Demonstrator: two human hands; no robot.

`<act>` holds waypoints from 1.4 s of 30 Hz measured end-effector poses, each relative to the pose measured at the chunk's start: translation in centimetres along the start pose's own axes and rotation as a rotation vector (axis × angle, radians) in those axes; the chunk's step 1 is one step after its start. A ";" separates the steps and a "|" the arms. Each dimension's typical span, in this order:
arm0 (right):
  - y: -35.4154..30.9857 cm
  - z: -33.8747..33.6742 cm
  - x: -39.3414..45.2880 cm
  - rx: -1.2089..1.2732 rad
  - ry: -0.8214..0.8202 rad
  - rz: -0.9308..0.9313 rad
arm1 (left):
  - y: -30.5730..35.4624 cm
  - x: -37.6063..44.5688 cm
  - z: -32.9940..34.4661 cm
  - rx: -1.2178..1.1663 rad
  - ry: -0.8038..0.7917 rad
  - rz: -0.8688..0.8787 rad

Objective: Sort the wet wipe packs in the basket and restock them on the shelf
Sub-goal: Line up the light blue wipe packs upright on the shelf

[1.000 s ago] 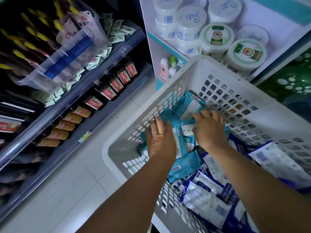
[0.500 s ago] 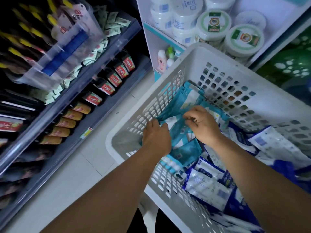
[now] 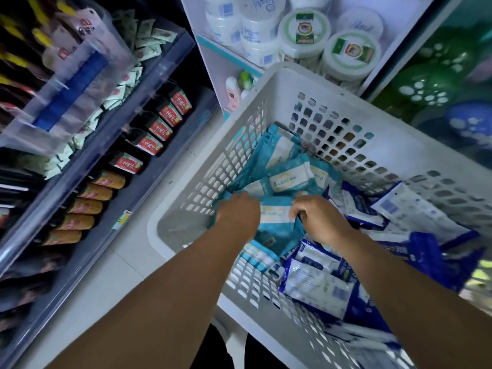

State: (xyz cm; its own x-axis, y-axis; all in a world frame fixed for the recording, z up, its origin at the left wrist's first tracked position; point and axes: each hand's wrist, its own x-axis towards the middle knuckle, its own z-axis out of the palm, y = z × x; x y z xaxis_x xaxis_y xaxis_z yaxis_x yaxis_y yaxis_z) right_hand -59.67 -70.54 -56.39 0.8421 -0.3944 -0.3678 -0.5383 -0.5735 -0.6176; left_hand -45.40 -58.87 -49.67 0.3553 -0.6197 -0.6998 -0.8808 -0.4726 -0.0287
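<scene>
A white perforated basket point(image 3: 354, 83) fills the right half of the view. Several teal wet wipe packs point(image 3: 290, 179) lean against its left wall, and several dark blue and white packs point(image 3: 316, 286) lie heaped on its right side. Both my hands are inside the basket on one teal pack point(image 3: 277, 222). My left hand point(image 3: 237, 214) grips the pack's left edge with curled fingers. My right hand point(image 3: 319, 219) pinches its right edge. The pack's underside and my fingertips are hidden.
A dark shelf point(image 3: 149, 145) on the left carries bottles with red labels point(image 3: 159, 126) and yellow-orange ones point(image 3: 87, 206), with sachets above. A white shelf unit point(image 3: 221, 57) behind the basket holds round white tubs point(image 3: 348, 54). Pale floor tiles point(image 3: 106, 283) lie between shelf and basket.
Both hands have closed in from flat on the pile to grasping a single teal pack, drawing it toward me. The basket sits lower in view as my head shifted.
</scene>
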 end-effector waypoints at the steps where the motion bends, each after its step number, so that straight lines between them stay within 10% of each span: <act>1: -0.1 0.2 0.1 -0.016 0.006 0.066 | -0.3 0.3 -0.1 0.003 0.012 -0.005; 10: -1.8 -0.3 2.3 -0.360 0.189 0.087 | 1.1 3.1 1.8 0.412 0.133 0.299; 18: -0.2 -1.7 4.9 -0.453 0.143 0.215 | 1.1 3.5 1.6 0.447 0.108 0.224; 32: -2.9 -5.5 6.7 -0.100 0.201 -0.093 | -0.8 1.4 -2.4 -0.576 0.133 -0.268; 38: -4.0 -5.0 3.5 0.039 0.526 0.080 | 2.0 2.9 -2.3 -0.918 0.218 -0.381; 42: -4.6 -1.6 2.7 0.306 0.286 0.477 | 3.7 4.8 -1.4 -0.993 0.251 -0.480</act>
State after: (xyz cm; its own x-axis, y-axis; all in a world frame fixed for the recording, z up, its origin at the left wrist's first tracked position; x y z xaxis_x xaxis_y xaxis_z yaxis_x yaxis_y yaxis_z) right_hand -54.93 -70.10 -53.44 0.4475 -0.7562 -0.4774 -0.7828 -0.0732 -0.6180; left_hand -46.53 -64.44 -52.16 0.7408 -0.2955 -0.6033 -0.0373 -0.9148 0.4023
